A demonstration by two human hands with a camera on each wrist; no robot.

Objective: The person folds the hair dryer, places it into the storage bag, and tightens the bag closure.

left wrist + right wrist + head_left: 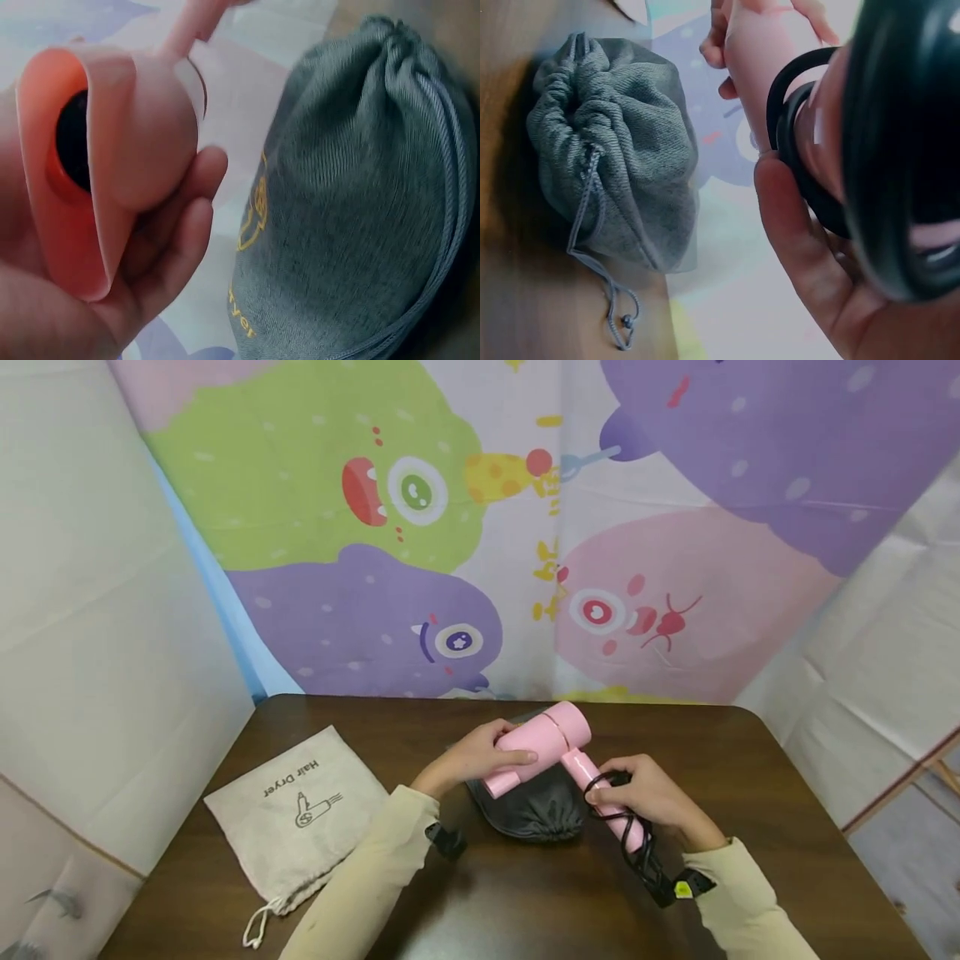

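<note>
A pink hair dryer (536, 739) is held in the air above the table, its black cord (641, 852) wound around the handle. My left hand (472, 753) grips the barrel near the nozzle end; the left wrist view shows the flared pink nozzle (105, 247) with fingers curled beneath it. My right hand (648, 793) holds the handle and the coiled cord, thumb along the handle. Below the dryer lies a dark grey drawstring pouch (532, 810), closed and bulging, with yellow print visible in the left wrist view.
On the left of the table (480, 902) lies a cream drawstring bag (300, 843) printed "Hair Dryer". A cartoon-patterned cloth (517, 652) hangs behind the far edge. White sheets (112, 568) flank both sides.
</note>
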